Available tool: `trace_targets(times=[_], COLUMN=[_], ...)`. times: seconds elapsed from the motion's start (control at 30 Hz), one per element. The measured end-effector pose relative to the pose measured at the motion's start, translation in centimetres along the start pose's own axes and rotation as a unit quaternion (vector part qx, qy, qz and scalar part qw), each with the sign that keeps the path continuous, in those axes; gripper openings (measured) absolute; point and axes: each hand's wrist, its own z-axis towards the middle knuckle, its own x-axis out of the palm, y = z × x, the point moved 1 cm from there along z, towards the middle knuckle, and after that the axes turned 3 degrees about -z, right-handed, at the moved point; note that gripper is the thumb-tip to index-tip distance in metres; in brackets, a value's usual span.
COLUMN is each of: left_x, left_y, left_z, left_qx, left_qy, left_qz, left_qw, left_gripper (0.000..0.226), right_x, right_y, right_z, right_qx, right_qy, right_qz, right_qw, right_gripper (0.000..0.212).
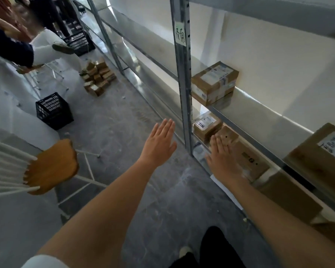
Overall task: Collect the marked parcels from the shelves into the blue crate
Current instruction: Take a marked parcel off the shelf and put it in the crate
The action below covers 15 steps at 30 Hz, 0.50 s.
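Both hands, left (159, 146) and right (221, 157), are held spread (empty) beside the shelf post (184, 89), the right against a cardboard box (244, 153).

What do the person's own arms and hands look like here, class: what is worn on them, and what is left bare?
Both forearms are bare, with no gloves, rings, watch or wristband visible on the left hand or the right hand. A white sleeve shows at the left upper arm; the right arm leaves the frame still uncovered.

Your left hand (159, 145) hovers flat and empty at frame centre; your right hand (223, 158) lies spread on a long brown cardboard parcel (244, 153) on the grey metal shelf (259, 117), right of centre.
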Motion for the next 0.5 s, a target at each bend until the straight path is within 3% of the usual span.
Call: trace_targets(times=[0.3,0.5], left_x=[4.3,7.3], left_y=[3.7,7.9], left_z=[11.2,15.3], left_qx=[0.092,0.050], left_qy=[0.061,0.101], left_qz=[-0.004,-0.055], left_qw=[0.994,0.992], left_gripper=[0.065,0.063], right_x=[3.6,5.5], right_y=[-1.4,-0.9], right_z=[9.0,14.3], right_qx=[0.012,0.050], right_qy=[0.061,0.104], right_qz=[-0.025,-0.003], right_qw=[0.998,0.993], right_gripper=[0.071,0.072])
